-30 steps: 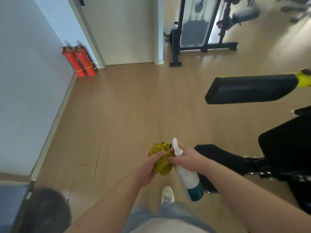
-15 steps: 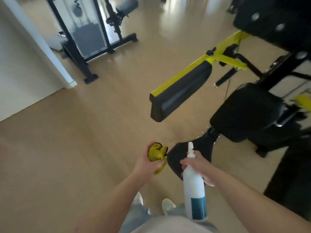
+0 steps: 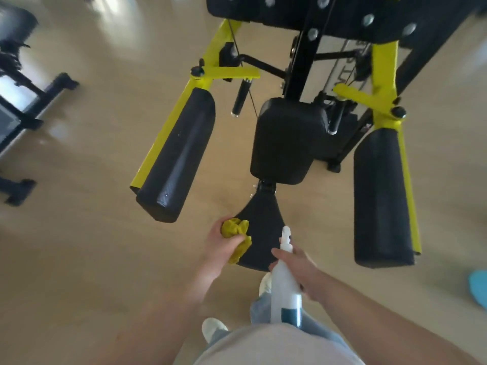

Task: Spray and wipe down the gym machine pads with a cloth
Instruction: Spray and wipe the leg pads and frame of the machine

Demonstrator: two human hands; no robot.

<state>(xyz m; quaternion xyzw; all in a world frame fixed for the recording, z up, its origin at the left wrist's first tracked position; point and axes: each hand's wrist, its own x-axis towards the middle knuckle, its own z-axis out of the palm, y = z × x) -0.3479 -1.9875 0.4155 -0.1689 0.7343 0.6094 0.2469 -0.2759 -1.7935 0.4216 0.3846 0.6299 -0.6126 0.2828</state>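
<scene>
A black and yellow gym machine stands in front of me. Its black seat pad [image 3: 286, 138] is in the middle, with a long black arm pad on the left [image 3: 179, 159] and another on the right [image 3: 379, 198]. A black foot plate [image 3: 261, 219] lies on the floor under my hands. My left hand [image 3: 224, 248] grips a bunched yellow cloth [image 3: 234, 227]. My right hand [image 3: 297, 264] holds a white spray bottle [image 3: 286, 291] by its neck, nozzle pointing up toward the machine.
Wooden floor [image 3: 92, 233] spreads to the left. Another black machine frame [image 3: 23, 101] stands at the far left. A blue object [image 3: 478, 288] lies on the floor at the right edge. My white shoes [image 3: 213, 327] are below.
My view has swung right from the wall and fire extinguishers to face the machine head-on. Both hands have separated slightly, still holding cloth and bottle.
</scene>
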